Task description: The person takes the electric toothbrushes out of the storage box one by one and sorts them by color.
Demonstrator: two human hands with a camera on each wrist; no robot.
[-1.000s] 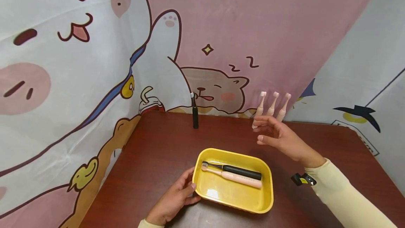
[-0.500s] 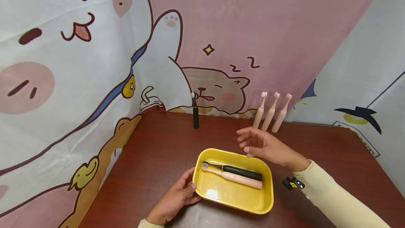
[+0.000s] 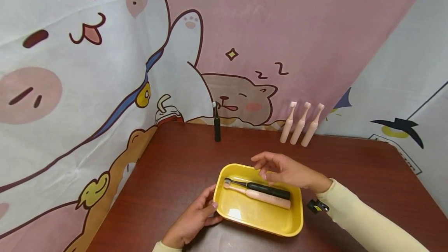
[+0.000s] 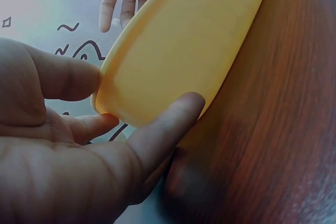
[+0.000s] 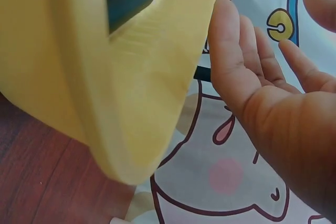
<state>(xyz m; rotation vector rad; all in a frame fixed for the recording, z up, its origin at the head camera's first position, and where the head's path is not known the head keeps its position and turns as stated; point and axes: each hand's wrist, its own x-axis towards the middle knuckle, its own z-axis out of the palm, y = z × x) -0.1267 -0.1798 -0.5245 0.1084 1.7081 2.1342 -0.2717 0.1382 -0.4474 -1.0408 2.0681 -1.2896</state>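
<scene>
A yellow tray (image 3: 259, 224) stands on the table, holding a black electric toothbrush (image 3: 269, 190) and a pink one (image 3: 267, 198) side by side. My left hand (image 3: 194, 217) grips the tray's left end, thumb and fingers spread round its wall. In the left wrist view the left thumb (image 4: 173, 124) lies along the yellow outer wall. Over the tray's back rim hovers my right hand (image 3: 287, 170), its fingers loosely bent and nothing in them. The right wrist view shows the right hand (image 5: 262, 82) beside the tray wall, with a dark toothbrush handle (image 5: 131, 3) inside.
At the back of the table (image 3: 175, 174) stands a black electric toothbrush (image 3: 217, 127), upright on the left. Three pink electric toothbrushes (image 3: 298, 127) stand in a row further right. A cartoon-printed cloth (image 3: 241, 22) hangs behind the table.
My right hand has moved left and toward me, from in front of the standing pink toothbrushes to over the tray's back rim. The left hand and the tray have stayed put.
</scene>
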